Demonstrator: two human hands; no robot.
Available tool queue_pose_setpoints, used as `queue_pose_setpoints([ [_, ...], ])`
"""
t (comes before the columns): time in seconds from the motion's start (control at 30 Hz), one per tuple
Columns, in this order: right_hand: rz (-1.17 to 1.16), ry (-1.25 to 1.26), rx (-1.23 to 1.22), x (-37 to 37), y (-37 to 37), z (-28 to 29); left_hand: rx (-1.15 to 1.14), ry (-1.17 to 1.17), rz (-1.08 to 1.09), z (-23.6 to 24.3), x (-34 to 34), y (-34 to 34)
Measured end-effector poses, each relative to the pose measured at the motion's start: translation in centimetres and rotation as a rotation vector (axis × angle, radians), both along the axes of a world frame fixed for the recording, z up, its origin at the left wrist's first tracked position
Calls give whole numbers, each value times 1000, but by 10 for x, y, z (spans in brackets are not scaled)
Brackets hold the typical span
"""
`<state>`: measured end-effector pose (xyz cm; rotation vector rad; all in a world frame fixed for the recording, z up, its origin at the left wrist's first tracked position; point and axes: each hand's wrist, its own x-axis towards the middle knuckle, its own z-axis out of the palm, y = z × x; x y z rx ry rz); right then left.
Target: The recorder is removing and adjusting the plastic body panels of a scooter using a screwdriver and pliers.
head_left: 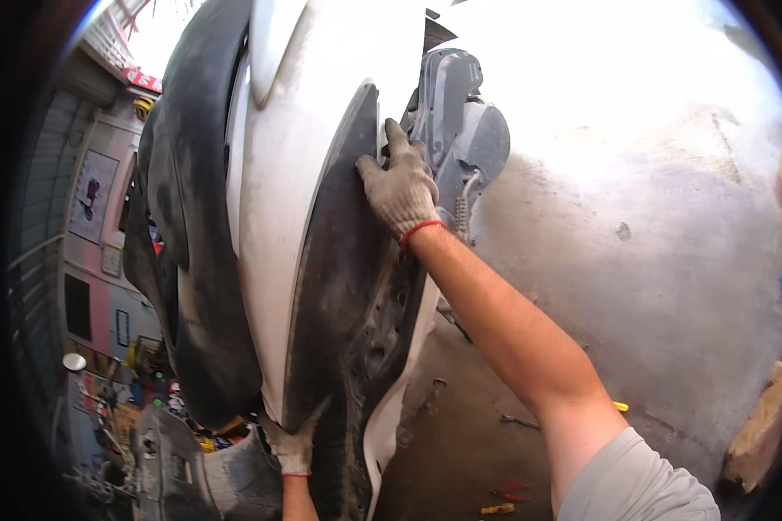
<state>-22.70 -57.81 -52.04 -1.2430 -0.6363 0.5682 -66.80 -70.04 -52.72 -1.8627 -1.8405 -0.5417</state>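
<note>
Concrete floor (617, 286); right grip (400, 184) spread on panel (332, 239), left grip (292, 447) at bottom.

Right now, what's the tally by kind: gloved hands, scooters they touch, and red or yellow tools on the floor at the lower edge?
Gloved hands (left hand, right hand): 2
Scooter: 1
Red tool: 1
Yellow tool: 1
Total: 5

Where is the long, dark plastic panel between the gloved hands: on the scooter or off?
On: the long dark plastic panel lies along the white tapering body panel. Whether it is fastened, I cannot tell.
</note>
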Motion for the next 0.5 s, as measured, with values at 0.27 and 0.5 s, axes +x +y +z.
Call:
queue_pose_setpoints([
  [0.27, -58, 136, 246, 21, 17, 12, -124, -48, 223, -1, 4, 4],
  [0.5, 23, 308, 311, 36, 16, 13, -231, -87, 315, 10, 48, 0],
])
